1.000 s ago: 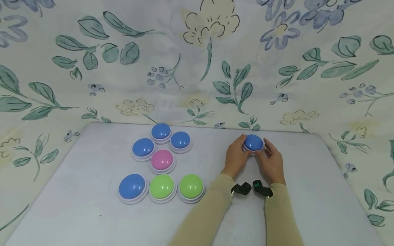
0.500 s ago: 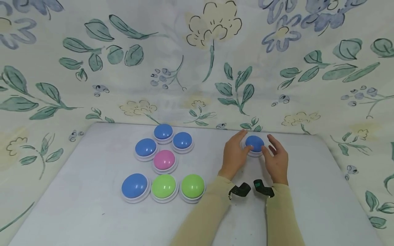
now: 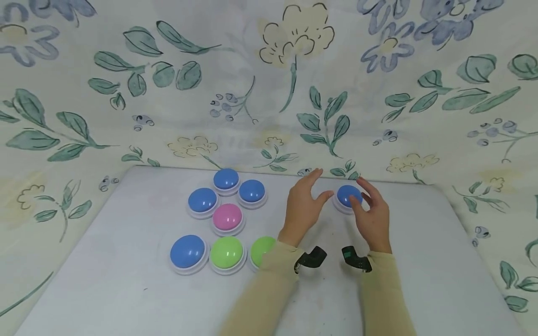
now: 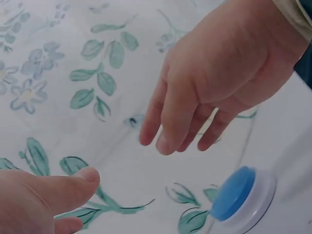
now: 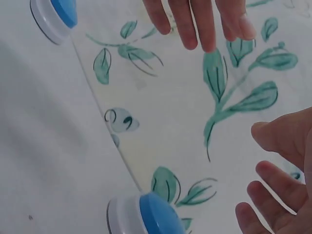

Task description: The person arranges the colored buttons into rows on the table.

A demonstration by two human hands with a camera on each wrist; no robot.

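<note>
A blue domed push button [image 3: 345, 195] on a round white base sits at the back right of the table. My right hand [image 3: 371, 219] hovers just right of it, its thumb overlapping the dome's edge in the head view. The right wrist view has a gap between this button [image 5: 161, 214] and the fingers. To its left, my left hand [image 3: 301, 210] is held in the air, thumb and fingers spread, with nothing in it. The left sleeve partly covers a green domed button [image 3: 260, 247].
At left stand more domed buttons: a pink one [image 3: 227, 217], a second green one [image 3: 227, 252], a large blue one [image 3: 187, 251] and three smaller blue ones, such as the rearmost [image 3: 226, 178]. Flower-patterned cloth [image 3: 252, 135] hangs behind the white table [image 3: 113, 280].
Both hands have let go of the blue button at the back right. The left hand has moved away to the left; the right hand has stayed close. The button stands on the table.
</note>
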